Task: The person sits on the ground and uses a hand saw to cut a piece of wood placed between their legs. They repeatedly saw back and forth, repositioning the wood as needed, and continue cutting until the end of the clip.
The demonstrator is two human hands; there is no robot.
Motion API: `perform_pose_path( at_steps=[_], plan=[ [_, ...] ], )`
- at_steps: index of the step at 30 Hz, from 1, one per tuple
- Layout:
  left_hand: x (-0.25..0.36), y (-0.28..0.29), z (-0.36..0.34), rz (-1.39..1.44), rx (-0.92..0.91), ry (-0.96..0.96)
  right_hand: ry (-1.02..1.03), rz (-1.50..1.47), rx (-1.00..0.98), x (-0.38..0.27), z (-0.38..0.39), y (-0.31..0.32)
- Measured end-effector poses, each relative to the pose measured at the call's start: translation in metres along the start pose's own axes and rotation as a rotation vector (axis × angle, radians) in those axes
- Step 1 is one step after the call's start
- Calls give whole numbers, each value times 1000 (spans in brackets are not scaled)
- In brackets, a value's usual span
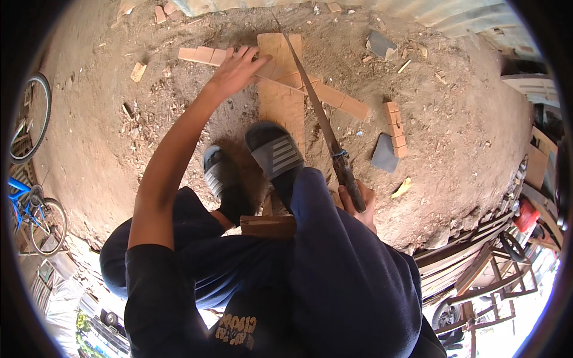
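Observation:
My left hand rests with spread fingers on a long thin wooden strip. Cross lines divide the strip at intervals, and it lies slantwise over a plank on the ground. In my closed right hand is the dark handle of a machete-like tool, with blue binding near the blade's base. Its long blade tapers away from me and passes above the strip; I cannot tell whether the edge has teeth. One of my slippers is against the plank's near part.
Right of the plank, a row of small wooden blocks lies beside a dark flat piece. Wood chips litter the dirt floor. Bicycles stand at far left. Stacked boards and a wooden frame are at lower right.

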State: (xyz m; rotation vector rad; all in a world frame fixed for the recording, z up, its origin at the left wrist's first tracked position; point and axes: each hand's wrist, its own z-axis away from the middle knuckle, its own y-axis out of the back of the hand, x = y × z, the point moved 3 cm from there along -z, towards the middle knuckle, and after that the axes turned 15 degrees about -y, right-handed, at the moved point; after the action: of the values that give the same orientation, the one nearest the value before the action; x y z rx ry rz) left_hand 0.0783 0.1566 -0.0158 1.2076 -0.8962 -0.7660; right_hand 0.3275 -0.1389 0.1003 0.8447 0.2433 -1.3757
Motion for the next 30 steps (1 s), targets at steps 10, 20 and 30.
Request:
perform_pose_path(
  at_steps=[10, 20, 30],
  plan=[
    [53, -17, 9, 576, 236, 908, 218, 1, -6, 38, -13, -16],
    [51, -53, -14, 1282, 653, 682, 231, 11, 17, 48, -8, -12],
    [46, -66, -5, 1225, 531, 767, 115, -64, 60, 31, 19, 11]
  ],
)
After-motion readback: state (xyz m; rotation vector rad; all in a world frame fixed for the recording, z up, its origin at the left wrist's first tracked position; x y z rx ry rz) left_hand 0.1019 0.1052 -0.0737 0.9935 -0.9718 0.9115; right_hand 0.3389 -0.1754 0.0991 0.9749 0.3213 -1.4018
